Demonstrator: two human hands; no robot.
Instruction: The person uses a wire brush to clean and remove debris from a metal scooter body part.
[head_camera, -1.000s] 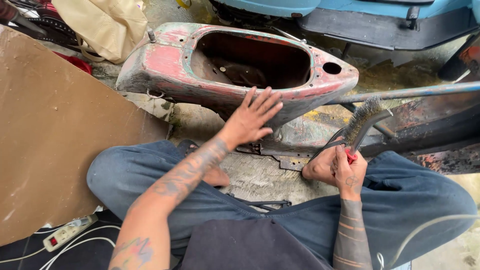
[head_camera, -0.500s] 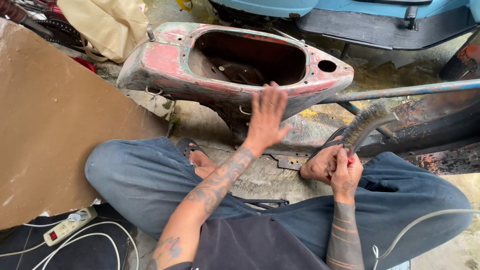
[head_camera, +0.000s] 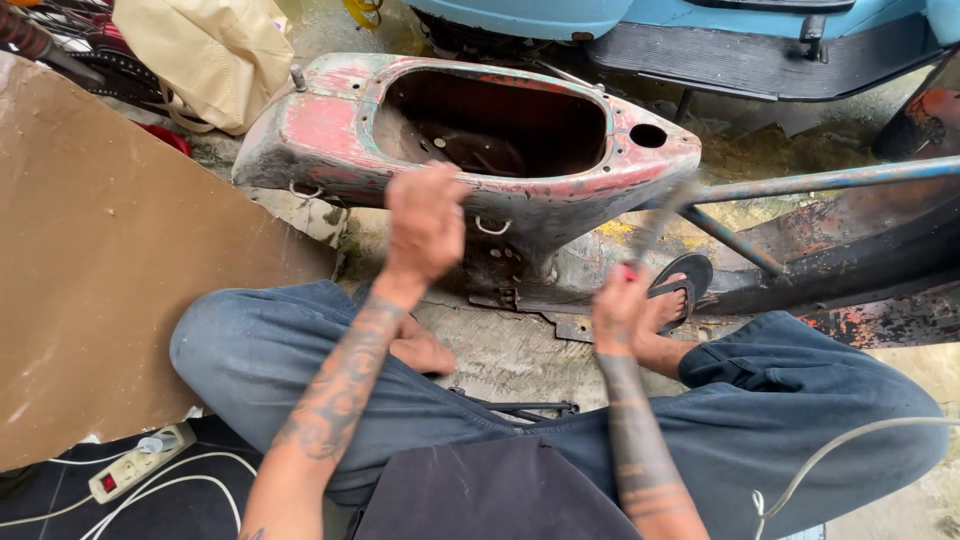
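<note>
Here, right hand (head_camera: 622, 306): fingers pressed together around the red handle of a wire brush (head_camera: 655, 228); the brush is blurred and points up and far, toward the shell.
Left hand (head_camera: 425, 222): blurred, in front of the near rim of the scooter shell; I cannot tell if the fingers are spread or curled.
Scooter shell (head_camera: 330, 125): worn red, hollow, in the far middle.
Brown board (head_camera: 100, 280): left.
Power strip (head_camera: 140, 462): near left, with white cables.
Blue bar (head_camera: 830, 180): right.
</note>
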